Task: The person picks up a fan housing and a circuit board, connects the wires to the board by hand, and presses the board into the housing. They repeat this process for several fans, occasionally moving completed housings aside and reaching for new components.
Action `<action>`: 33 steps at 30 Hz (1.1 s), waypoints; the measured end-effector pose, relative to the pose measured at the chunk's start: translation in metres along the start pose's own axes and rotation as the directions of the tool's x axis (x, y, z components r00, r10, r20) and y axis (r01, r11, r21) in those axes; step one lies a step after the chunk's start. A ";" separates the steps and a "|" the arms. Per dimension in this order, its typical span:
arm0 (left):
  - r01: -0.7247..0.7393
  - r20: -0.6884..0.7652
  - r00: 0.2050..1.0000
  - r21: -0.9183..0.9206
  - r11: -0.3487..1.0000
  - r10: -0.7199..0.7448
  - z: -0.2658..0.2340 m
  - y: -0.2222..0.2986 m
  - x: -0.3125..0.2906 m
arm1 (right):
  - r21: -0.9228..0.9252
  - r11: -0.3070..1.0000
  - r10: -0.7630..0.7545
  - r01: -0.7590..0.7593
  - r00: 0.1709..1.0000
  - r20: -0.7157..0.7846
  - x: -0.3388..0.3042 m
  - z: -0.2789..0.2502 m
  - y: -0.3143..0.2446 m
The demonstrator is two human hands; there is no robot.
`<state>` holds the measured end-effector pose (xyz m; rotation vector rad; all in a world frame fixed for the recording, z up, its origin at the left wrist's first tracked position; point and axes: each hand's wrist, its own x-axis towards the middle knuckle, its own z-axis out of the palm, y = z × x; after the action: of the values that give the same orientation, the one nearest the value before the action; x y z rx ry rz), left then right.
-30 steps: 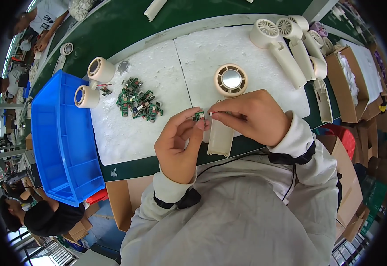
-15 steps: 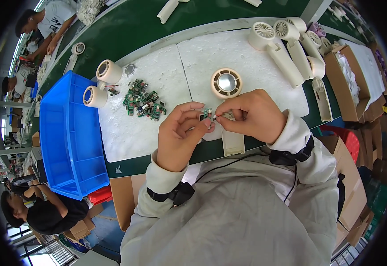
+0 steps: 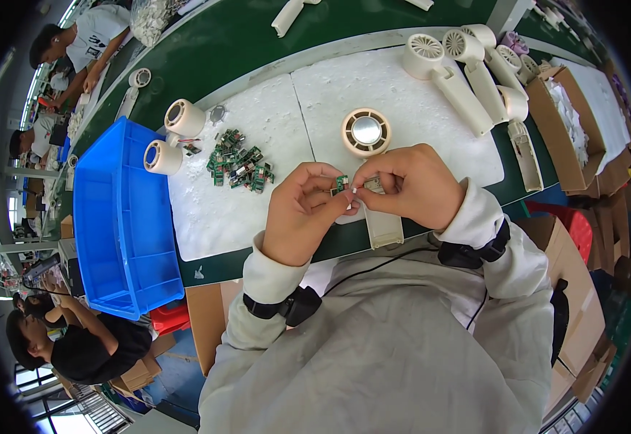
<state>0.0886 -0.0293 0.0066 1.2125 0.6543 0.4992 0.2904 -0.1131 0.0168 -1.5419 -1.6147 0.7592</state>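
- While a small green circuit board [image 3: 341, 183] is held upright in the left hand [image 3: 302, 213], pinched between thumb and fingers, a tiny white piece [image 3: 354, 190] is held at the right hand's [image 3: 415, 186] closed thumb and fingertip.
- The two hands are brought close together above the near edge of the white mat [image 3: 199, 228]; whether the white piece is touching the board cannot be told.
- Below the right hand a pale handle shell [image 3: 385, 230] is seen, its upper part partly covered by the fingers and its lower end laid over the mat's near edge.
- Just beyond the hands a round fan head [image 3: 366, 132] is set with its silver centre turned up; its join to the shell is hidden.
- To the left, a pile of circuit boards [image 3: 239, 165] is heaped on the mat.
- Farther left, two cream fan heads [image 3: 185, 118] are placed near a blue bin [image 3: 124, 224], with a grey disc [image 3: 218, 114] laid beside the farther one.
- At the far right, several pale fans [image 3: 464, 100] are grouped near an open cardboard box [image 3: 572, 137].
- Black straps [image 3: 284, 307] are worn around both sleeves.
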 end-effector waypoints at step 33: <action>-0.229 -0.092 0.965 0.154 0.961 0.245 0.019 -0.013 -0.017 | 0.110 0.993 -0.031 0.047 0.990 -0.140 -0.010 0.003 -0.009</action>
<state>0.0900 -0.0575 0.0015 1.4149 0.6496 0.7344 0.2834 -0.1237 0.0214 -1.4456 -1.4718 0.6949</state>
